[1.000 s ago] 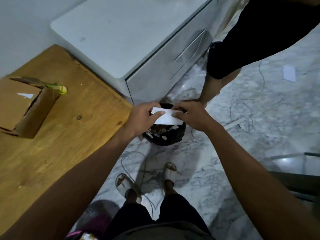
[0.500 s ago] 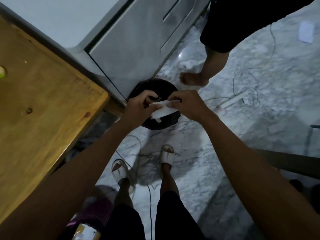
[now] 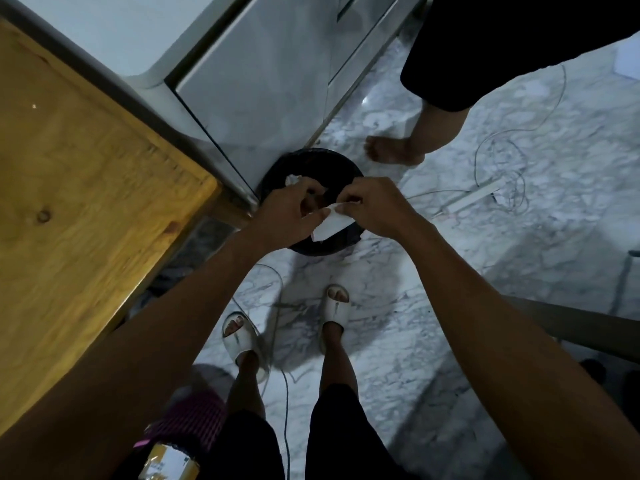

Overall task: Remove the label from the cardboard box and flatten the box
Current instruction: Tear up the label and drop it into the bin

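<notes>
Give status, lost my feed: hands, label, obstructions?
Left hand and right hand both pinching white label. Held over black bin. Box out of view. Nothing blocking.

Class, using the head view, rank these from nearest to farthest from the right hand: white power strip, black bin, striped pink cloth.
From the right hand:
1. Black bin, directly beneath it.
2. White power strip, on the floor to its right.
3. Striped pink cloth, bottom left.

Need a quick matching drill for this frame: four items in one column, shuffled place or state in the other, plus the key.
Column 1:
1. label
2. bin
3. wooden table
4. power strip

Column 2:
A. on the marble floor, wires around it
B. pinched between both hands
C. at the frame's left
D. black, round, under the hands

Pairs: 1-B, 2-D, 3-C, 4-A
</notes>
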